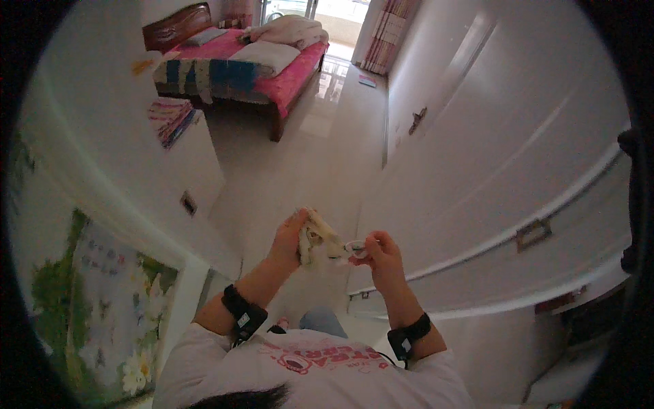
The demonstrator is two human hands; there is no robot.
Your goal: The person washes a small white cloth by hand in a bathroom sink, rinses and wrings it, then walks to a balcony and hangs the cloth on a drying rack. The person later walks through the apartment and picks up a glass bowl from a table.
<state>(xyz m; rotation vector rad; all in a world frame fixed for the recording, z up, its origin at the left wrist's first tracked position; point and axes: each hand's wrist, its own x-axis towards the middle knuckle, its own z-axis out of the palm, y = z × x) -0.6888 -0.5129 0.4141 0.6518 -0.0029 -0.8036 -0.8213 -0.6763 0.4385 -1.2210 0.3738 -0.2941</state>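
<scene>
My left hand [290, 236] grips a pale yellow, soft-looking cloth item [312, 239] in front of my body. Its folds hang below the fingers, and one end reaches across towards the right. Pinched between the fingers of my right hand [379, 251] is a small white ring-shaped thing [356, 248], close against the right end of the yellow item. Whether the two are joined cannot be told. Both hands are held in the air over the pale floor.
Ahead stands a bed [301, 94] with pink bedding. To the left are a white cabinet [204, 148] bearing folded cloths [171, 117] and a picture panel [107, 307]. A white door [449, 168] with a handle [418, 120] is on the right. A flat item [367, 81] lies on the floor.
</scene>
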